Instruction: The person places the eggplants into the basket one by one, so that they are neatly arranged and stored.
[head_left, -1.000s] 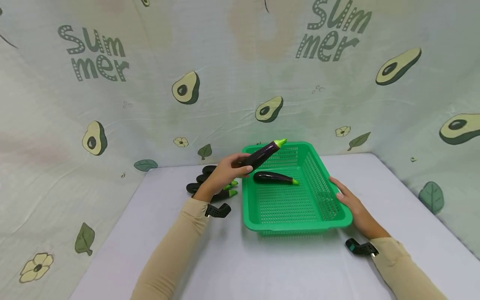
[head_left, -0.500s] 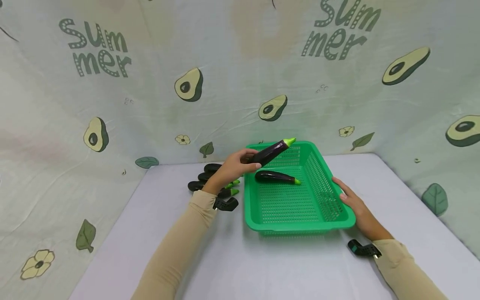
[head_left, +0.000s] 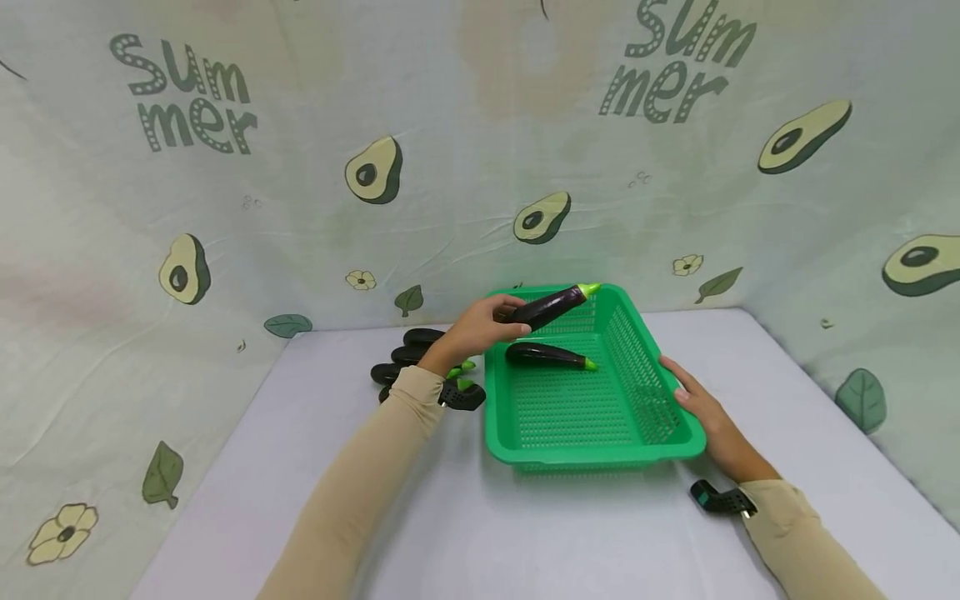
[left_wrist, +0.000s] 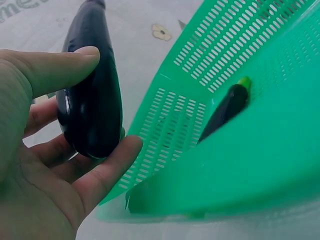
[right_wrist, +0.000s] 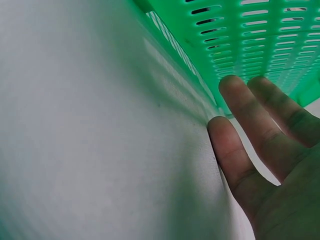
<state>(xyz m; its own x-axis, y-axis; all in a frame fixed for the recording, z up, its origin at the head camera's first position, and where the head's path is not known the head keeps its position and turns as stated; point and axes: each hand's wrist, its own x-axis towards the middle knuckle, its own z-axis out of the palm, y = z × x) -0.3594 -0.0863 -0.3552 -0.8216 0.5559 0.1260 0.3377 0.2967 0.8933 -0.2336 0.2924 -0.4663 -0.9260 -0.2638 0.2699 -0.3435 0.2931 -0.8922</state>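
Observation:
My left hand [head_left: 480, 330] grips a dark purple eggplant [head_left: 551, 308] over the left part of a green slotted basket [head_left: 585, 456], its green stem pointing up and right. In the left wrist view the thumb [left_wrist: 75, 67] lies across this eggplant [left_wrist: 92, 107], with the other fingers beneath. A second eggplant [head_left: 545, 356] lies inside the basket, stem to the right. On the right side, my right hand [head_left: 708, 417] rests against the basket's rim and outer wall. Straight fingers [right_wrist: 260, 127] show beside the slotted wall [right_wrist: 255, 37] in the right wrist view.
Several more eggplants [head_left: 407, 356] lie piled on the white table [head_left: 585, 533] left of the basket, partly hidden by my left arm. A printed cloth [head_left: 450, 150] hangs behind the table. Each wrist wears a black device [head_left: 720, 498].
My left hand has carried its eggplant to the right, further over the basket, and the eggplant lies flatter. The right hand, the basket and the eggplant inside it stay in place.

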